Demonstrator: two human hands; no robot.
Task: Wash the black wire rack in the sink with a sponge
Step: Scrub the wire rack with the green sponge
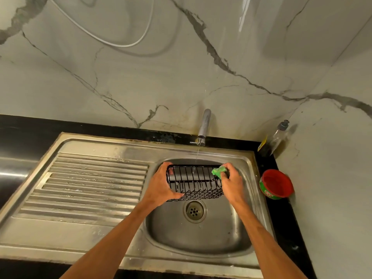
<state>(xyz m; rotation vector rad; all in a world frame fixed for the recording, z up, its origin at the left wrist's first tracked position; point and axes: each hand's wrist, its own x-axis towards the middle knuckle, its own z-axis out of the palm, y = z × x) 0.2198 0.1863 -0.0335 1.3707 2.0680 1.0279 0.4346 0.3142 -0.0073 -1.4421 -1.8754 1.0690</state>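
Gripping rack (194,183) left end: left hand (161,183) | right hand (231,181) pinches sponge (218,171)

Single head-worn wide-angle view, facing forward and down, sink (201,238) near and centred in lower half, wall (141,67) filling upper half.

Veined marble wall (141,77), black countertop (281,218)

- We are in a kitchen: a stainless steel sink (231,234) lies under our fingers (230,167), its ribbed drainboard (90,188) to their left.
- Just beyond the fingers a tap (204,125) runs water before a marble-look wall (141,77).
- Right of the fingers, on the black countertop (285,224), sit a pump bottle (276,137) and a red tub (276,184).
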